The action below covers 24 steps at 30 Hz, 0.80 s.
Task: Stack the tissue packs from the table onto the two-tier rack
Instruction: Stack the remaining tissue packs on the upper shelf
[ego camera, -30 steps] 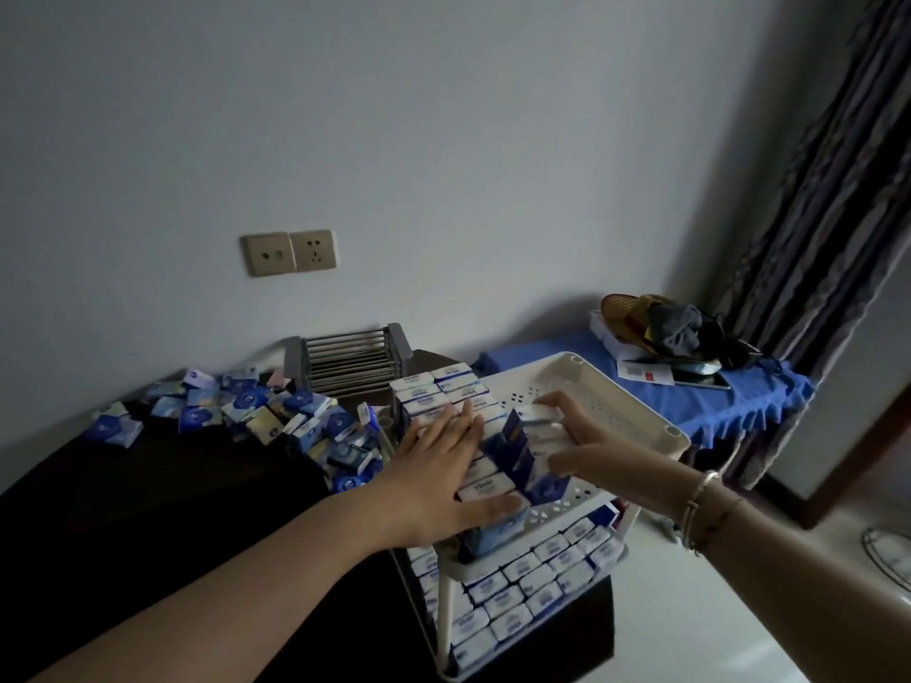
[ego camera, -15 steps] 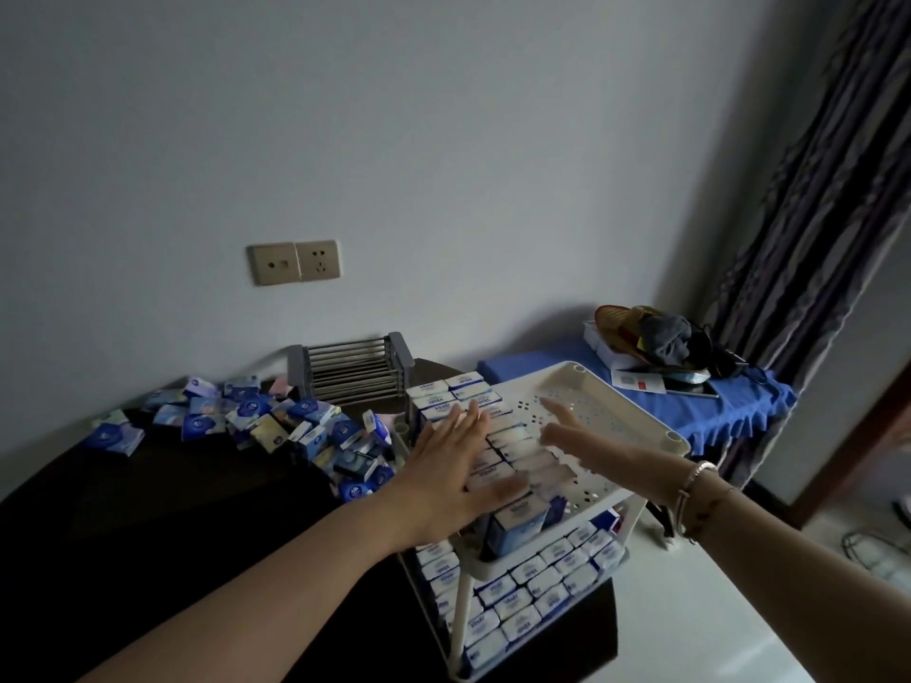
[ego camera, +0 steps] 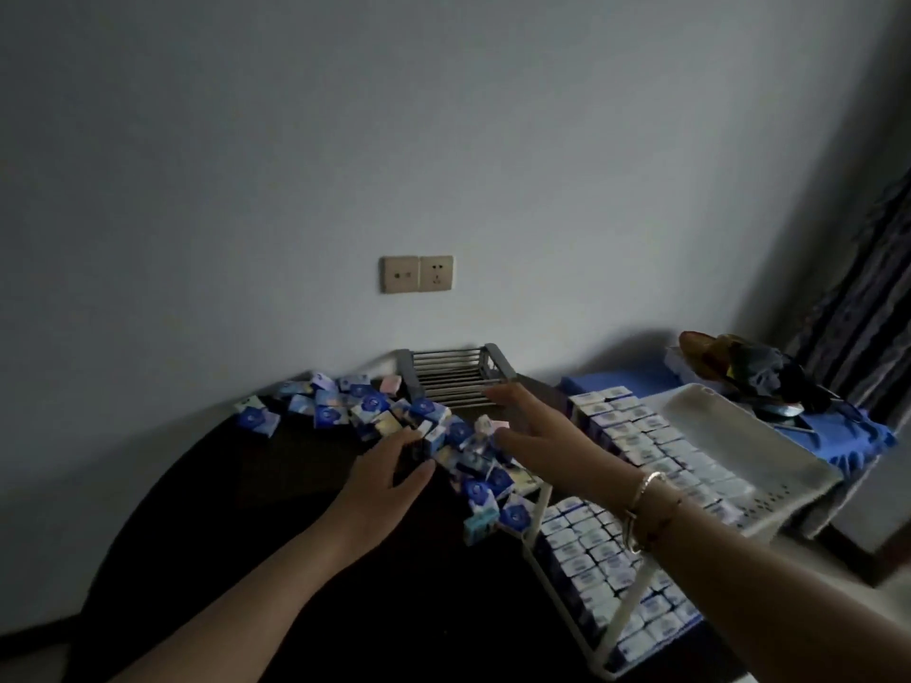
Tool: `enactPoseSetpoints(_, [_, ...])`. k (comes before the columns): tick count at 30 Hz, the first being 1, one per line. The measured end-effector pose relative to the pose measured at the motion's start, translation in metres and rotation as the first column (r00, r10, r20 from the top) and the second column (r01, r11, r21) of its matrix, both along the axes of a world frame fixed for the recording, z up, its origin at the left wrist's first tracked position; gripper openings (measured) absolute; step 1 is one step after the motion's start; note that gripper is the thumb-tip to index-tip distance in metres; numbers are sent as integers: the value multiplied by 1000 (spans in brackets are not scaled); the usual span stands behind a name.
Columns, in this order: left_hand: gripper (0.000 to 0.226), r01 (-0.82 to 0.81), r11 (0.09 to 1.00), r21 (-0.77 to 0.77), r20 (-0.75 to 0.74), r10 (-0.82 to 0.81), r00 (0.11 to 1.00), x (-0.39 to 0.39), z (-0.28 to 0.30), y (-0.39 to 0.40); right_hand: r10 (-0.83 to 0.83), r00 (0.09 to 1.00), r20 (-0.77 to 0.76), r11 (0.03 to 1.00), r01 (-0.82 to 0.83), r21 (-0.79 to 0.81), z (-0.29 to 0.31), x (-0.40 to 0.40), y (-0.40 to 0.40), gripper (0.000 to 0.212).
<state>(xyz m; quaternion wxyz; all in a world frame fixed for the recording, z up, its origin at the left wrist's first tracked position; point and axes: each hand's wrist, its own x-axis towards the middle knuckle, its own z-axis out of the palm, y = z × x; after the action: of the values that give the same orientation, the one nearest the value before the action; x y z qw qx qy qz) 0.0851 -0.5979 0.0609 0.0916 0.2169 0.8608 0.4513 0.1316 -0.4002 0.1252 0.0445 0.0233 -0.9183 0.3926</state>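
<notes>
Loose blue and white tissue packs (ego camera: 374, 411) lie heaped on the dark table (ego camera: 236, 525). At the table's right end stands the white two-tier rack (ego camera: 769, 465). Rows of packs (ego camera: 641, 436) fill the left part of its top tier, and more packs (ego camera: 591, 554) fill the lower tier. My left hand (ego camera: 389, 470) reaches the near edge of the heap, fingers and thumb apart with a dark gap between them. My right hand (ego camera: 537, 436) hovers over the heap's right side with straight, spread fingers, holding nothing.
A grey wire basket (ego camera: 453, 377) stands against the wall behind the heap. Right of the rack is a blue-covered side table (ego camera: 848, 436) bearing clutter (ego camera: 729, 357). A striped curtain (ego camera: 862, 308) hangs at the far right. Wall sockets (ego camera: 416, 273) sit above the table.
Both hands left the rack's top tier and swung left to the loose heap. The view turned left with them, and the packs on the top tier now lie in flat rows.
</notes>
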Motion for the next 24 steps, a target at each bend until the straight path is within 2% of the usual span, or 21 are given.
enactPoseSetpoints(5, [45, -146, 989, -11, 66, 147, 987, -13, -27, -63, -22, 995, 96, 990, 9, 138, -39, -40, -40, 33])
enactPoseSetpoints(12, [43, -209, 978, -20, 150, 209, 966, -44, -61, -89, -103, 974, 201, 969, 53, 241, -95, -106, -38, 41])
enactPoseSetpoints(19, [50, -234, 968, -96, 199, 249, 948, -110, -91, -67, -186, 953, 240, 965, 131, 229, -152, -181, -10, 33])
enactPoseSetpoints(21, [52, -234, 966, -111, 211, 253, 944, -133, -102, -49, -209, 953, 219, 952, 148, 266, -164, -200, 0, 36])
enactPoseSetpoints(24, [59, -213, 965, -149, 245, 245, 938, -164, -120, -17, -226, 950, 217, 907, 123, 403, -184, -224, 18, 38])
